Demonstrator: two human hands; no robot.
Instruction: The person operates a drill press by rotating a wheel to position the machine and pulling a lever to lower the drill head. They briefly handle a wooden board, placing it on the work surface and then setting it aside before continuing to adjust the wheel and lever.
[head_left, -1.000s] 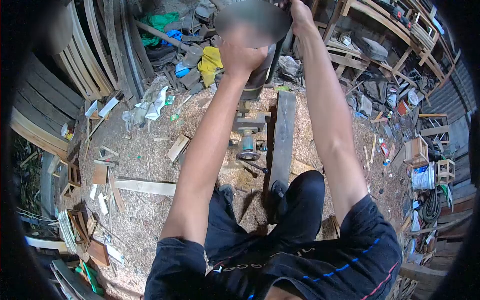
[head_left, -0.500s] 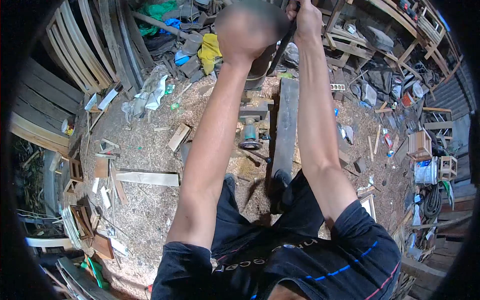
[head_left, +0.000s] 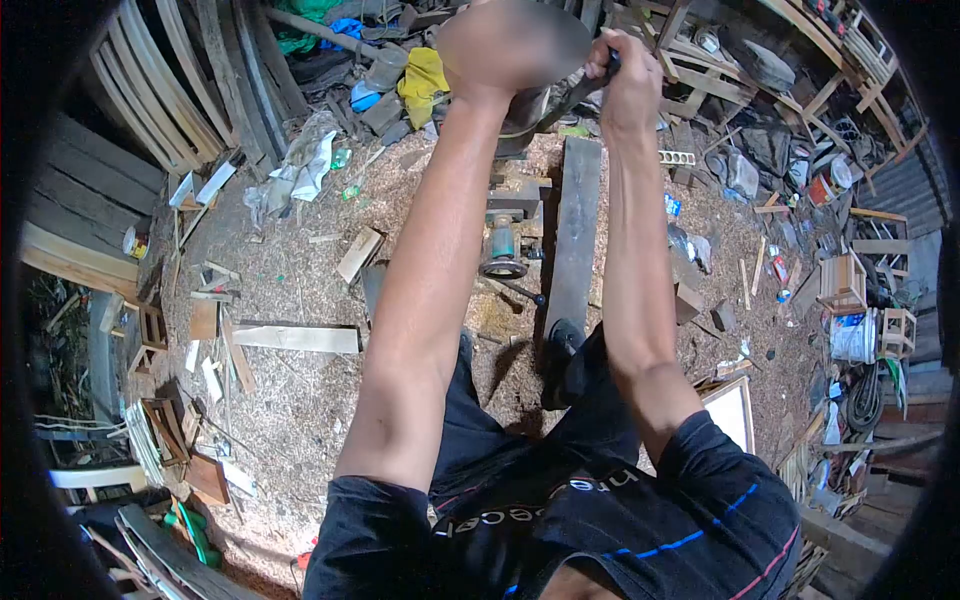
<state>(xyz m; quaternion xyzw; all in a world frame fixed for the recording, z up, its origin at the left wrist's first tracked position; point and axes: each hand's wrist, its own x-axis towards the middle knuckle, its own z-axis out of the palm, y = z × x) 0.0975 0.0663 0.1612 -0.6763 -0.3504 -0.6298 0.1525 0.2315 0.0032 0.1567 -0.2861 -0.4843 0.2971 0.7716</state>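
Note:
Both arms reach up to the top of the head view. A blurred patch covers most of my left hand (head_left: 490,75), so its fingers and anything in them are hidden. My right hand (head_left: 628,75) is closed on the end of a dark strap (head_left: 575,105). The strap curves down and left, passing below the blurred patch. Beneath the hands stands a metal vise (head_left: 503,245) with a green body and a round handwheel. To its right a long dark board (head_left: 573,220) runs toward my feet.
Wood shavings and offcuts cover the floor. A pale board (head_left: 295,338) lies at the left, and a short block (head_left: 359,254) near the vise. A yellow cloth (head_left: 423,85) lies in clutter at the top. Small wooden frames (head_left: 842,282) stand at the right.
My right hand has moved down and slightly right in the view with the strap end, and more of it shows. The floor and vise have shifted slightly upward in the view.

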